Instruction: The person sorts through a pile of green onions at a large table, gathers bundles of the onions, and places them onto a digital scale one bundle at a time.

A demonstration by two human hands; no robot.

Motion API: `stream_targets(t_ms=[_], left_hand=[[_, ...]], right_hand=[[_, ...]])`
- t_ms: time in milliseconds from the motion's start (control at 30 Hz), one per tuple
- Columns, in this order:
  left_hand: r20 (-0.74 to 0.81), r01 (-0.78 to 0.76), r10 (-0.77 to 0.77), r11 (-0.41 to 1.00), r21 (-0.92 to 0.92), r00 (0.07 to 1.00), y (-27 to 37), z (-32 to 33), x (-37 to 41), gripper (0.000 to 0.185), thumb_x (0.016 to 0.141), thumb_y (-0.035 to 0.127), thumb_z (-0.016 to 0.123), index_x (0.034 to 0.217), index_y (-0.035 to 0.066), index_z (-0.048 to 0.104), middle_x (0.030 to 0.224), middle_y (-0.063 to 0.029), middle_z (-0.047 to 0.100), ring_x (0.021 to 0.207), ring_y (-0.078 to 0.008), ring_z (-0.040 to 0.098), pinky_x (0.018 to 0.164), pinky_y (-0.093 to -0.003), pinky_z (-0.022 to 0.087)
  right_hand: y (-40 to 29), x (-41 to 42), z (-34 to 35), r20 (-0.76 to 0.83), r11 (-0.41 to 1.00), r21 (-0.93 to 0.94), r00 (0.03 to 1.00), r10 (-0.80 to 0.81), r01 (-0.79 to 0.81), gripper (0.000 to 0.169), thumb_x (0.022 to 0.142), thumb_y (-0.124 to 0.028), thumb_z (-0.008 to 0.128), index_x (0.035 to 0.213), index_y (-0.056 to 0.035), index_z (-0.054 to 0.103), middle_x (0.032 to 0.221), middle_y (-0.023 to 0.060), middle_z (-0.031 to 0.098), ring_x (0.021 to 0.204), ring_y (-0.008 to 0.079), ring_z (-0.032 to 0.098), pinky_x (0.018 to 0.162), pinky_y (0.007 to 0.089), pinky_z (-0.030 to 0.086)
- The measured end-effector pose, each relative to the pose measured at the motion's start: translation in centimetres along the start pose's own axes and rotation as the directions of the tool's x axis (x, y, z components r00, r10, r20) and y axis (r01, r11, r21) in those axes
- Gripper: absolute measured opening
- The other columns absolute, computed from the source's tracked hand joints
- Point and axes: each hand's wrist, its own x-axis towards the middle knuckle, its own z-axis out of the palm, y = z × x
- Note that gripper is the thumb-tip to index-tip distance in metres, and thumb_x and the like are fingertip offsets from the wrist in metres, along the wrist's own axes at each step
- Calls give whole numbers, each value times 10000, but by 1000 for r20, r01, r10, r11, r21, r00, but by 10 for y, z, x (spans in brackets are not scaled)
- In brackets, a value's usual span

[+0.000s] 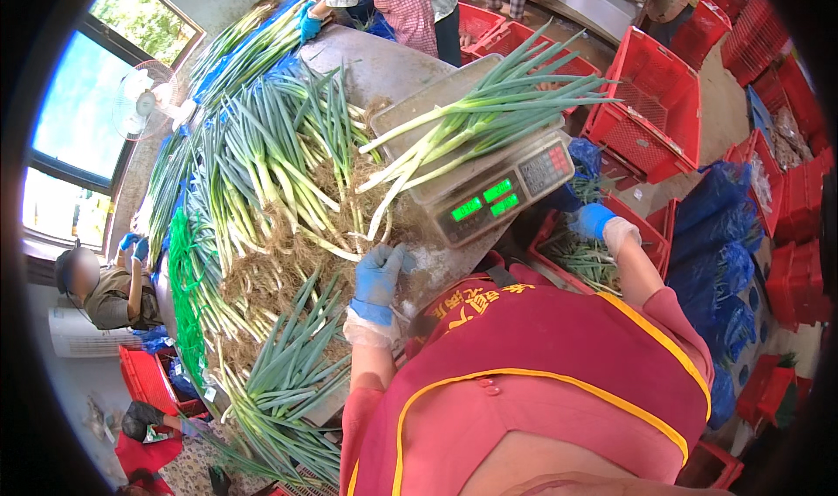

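My left hand [378, 285], in a blue glove, rests at the near edge of the metal table beside the roots of green onions, its fingers bent; whether anything is between them is not plain. A bunch of green onions [458, 126] lies across the pan of a digital scale [504, 191] with lit green displays. My right hand [592, 221], also blue-gloved, is to the right of the scale, over a red crate [661, 234] holding green onion leaves; its fingers are partly hidden. A large heap of green onions [262, 162] with brown roots covers the table left of the scale.
Green netting ties [186, 299] hang along the table's far left edge. A co-worker [118, 293] stands beyond it, and another person [419, 11] works at the far end. Red plastic crates [645, 103] and blue-wrapped bundles [710, 234] stand on the floor at right.
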Motion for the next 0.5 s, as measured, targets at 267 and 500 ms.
stream_targets(t_ms=[267,500], left_hand=[[-376,-237,246,969,70,893,-1,-2,16,50,833,58,636,810,30,601,745,-25,608,659,-75,531,616,-207,431],[-451,-274,485,847,455,749,-19,-7,34,184,747,59,695,924,43,647,985,-96,599,869,-170,561,771,-284,461]], right_hand=[[-93,-4,-82,-524,828,206,773,-357,522,248,825,-275,618,832,-27,621,784,148,624,735,304,614,661,366,483],[-134,43,-146,-844,635,135,424,-328,760,164,775,-138,670,894,-37,620,858,165,616,794,327,593,701,370,471]])
